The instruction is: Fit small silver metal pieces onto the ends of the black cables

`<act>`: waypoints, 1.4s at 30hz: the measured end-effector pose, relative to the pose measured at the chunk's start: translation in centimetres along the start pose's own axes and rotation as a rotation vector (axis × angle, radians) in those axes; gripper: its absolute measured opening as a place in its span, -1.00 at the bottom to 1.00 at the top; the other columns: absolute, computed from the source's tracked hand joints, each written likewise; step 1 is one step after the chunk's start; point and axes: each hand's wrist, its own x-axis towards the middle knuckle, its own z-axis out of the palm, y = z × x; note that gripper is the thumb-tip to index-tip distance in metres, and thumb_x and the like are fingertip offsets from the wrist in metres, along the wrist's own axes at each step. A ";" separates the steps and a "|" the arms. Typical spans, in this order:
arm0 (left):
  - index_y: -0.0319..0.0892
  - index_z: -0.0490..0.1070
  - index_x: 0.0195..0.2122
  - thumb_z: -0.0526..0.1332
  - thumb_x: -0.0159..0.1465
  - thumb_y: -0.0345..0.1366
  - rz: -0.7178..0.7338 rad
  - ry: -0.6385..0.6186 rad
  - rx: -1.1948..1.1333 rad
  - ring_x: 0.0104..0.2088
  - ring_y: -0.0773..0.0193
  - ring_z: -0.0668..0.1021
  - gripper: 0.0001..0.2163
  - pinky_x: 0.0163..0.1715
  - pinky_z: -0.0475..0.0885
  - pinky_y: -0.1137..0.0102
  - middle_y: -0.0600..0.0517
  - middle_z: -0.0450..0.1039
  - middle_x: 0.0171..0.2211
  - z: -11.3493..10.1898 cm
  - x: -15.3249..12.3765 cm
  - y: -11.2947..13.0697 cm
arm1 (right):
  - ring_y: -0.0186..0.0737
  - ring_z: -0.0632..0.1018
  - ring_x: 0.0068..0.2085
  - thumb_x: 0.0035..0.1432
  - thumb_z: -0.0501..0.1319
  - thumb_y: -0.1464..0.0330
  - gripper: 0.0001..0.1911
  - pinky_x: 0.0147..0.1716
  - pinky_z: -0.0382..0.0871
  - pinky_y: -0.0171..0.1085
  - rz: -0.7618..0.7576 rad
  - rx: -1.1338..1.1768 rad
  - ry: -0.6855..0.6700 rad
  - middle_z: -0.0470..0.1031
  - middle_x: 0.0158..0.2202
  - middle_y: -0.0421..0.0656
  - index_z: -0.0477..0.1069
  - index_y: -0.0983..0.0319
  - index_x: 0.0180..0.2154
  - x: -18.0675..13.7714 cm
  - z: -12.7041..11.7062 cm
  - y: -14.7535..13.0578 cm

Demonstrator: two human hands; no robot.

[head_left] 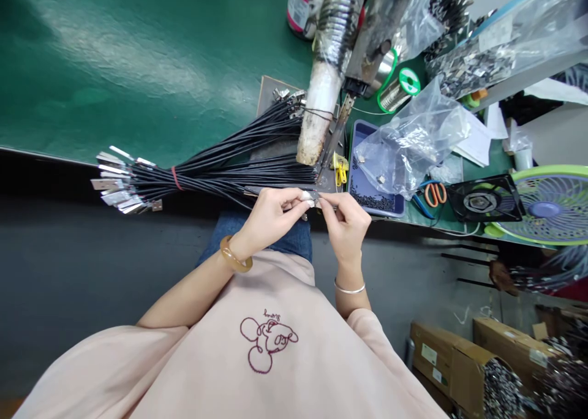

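My left hand point(281, 209) pinches the end of a black cable, its fingertips wrapped in something white. Close against it, my right hand point(343, 217) has thumb and finger pressed on a small metal connector point(315, 200) at that cable end. Both hands meet at the table's front edge. Just beyond them lies a bundle of black cables point(220, 175), tied with a red band point(176, 178) and with flat metal connectors point(120, 180) at its left end. Above the cable ends hang a soldering iron point(337, 131) and a white-tipped flexible duct point(316, 109). My fingers partly hide the connector.
Right of the hands sits a blue tray point(399, 207) with small black parts and a plastic bag point(413, 137). Yellow snips point(340, 171), solder spools point(399, 90), orange-handled scissors point(435, 193), a black fan point(486, 198) and a green fan point(551, 204) are nearby. Cardboard boxes point(441, 361) stand below.
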 end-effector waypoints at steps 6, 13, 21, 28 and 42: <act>-0.24 0.56 -0.40 0.26 0.23 -0.33 -0.066 0.117 -0.009 -0.55 0.43 0.32 -0.87 -0.53 0.23 0.51 0.12 0.36 -0.58 0.4 -0.1 0.0 | -0.38 0.39 -0.58 0.36 0.16 0.22 -0.79 -0.55 0.28 -0.34 0.028 0.104 0.271 0.35 -0.56 -0.31 0.49 0.13 -0.08 -0.3 -0.7 -0.5; -0.23 0.49 -0.45 0.25 0.22 -0.30 -0.079 0.141 -0.002 -0.57 0.43 0.27 -0.86 -0.55 0.16 0.48 0.12 0.30 -0.60 0.3 0.6 0.0 | -0.31 0.66 -0.34 0.37 0.17 0.32 -0.89 -0.27 0.58 -0.28 0.089 0.112 0.201 0.62 -0.26 -0.21 0.43 0.14 -0.09 -0.8 -0.7 -0.9; -0.23 0.48 -0.45 0.25 0.21 -0.33 -0.065 0.142 0.015 -0.57 0.45 0.23 -0.88 -0.57 0.14 0.50 0.14 0.24 -0.60 0.6 0.9 0.2 | -0.27 0.66 -0.20 0.30 0.23 0.40 -0.91 -0.26 0.61 -0.27 -0.037 0.075 0.083 0.62 -0.16 -0.15 0.43 0.16 -0.31 -0.6 1.2 -0.3; -0.23 0.50 -0.44 0.24 0.16 -0.39 -0.058 0.202 0.108 -0.55 0.45 0.26 -0.93 -0.56 0.21 0.56 0.13 0.30 -0.58 1.0 1.3 0.7 | -0.28 0.64 -0.19 0.25 0.25 0.44 -0.89 -0.25 0.58 -0.29 -0.019 0.105 0.049 0.62 -0.18 -0.16 0.43 0.17 -0.36 0.5 0.7 -0.6; -0.21 0.47 -0.45 0.23 0.16 -0.40 0.000 0.269 0.205 -0.56 0.45 0.20 -0.93 -0.59 0.14 0.55 0.16 0.19 -0.61 1.3 1.5 0.7 | -0.33 0.64 -0.26 0.20 0.28 0.43 -0.91 -0.28 0.62 -0.34 0.091 0.208 -0.005 0.60 -0.25 -0.20 0.47 0.19 -0.38 1.8 0.4 -1.1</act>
